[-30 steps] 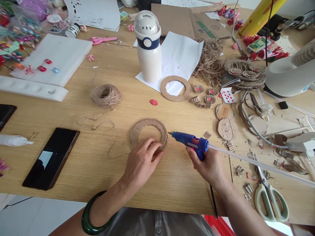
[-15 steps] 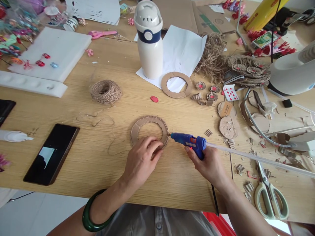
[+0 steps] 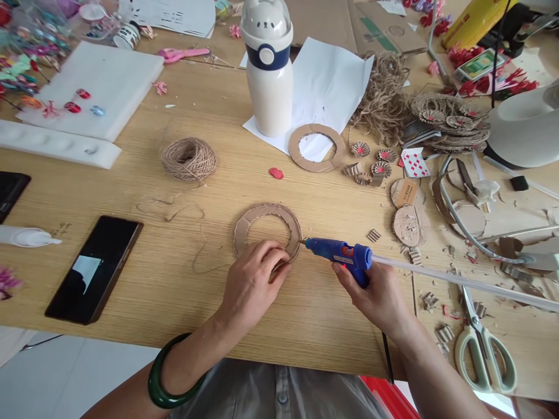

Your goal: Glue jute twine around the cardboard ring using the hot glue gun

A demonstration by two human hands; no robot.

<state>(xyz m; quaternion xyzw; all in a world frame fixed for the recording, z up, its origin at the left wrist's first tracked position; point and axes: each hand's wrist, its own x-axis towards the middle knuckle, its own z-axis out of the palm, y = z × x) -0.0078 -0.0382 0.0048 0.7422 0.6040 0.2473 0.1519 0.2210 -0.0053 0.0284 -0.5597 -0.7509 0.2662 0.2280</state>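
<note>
A cardboard ring [image 3: 245,228] with twine along its edge lies on the table in front of me. My left hand [image 3: 255,273] is closed on the ring's near side, thumb and fingers pinching the rim. My right hand [image 3: 378,291] grips a blue hot glue gun [image 3: 334,251], its nozzle at the ring's right outer edge. From the back of the gun runs a long clear glue stick [image 3: 458,279]. A thin strand of twine trails from the ring toward a ball of jute twine [image 3: 188,160] at the upper left.
A white bottle [image 3: 268,87] stands behind, near a second cardboard ring [image 3: 297,157]. Scissors [image 3: 480,349] and cardboard scraps lie at the right. A phone [image 3: 94,270] rests at the left. Small corrugated rosettes [image 3: 360,149] and a playing card [image 3: 414,163] sit at the back right.
The view has shifted slightly. Both hands, the ring and the glue gun keep nearly the same positions relative to one another.
</note>
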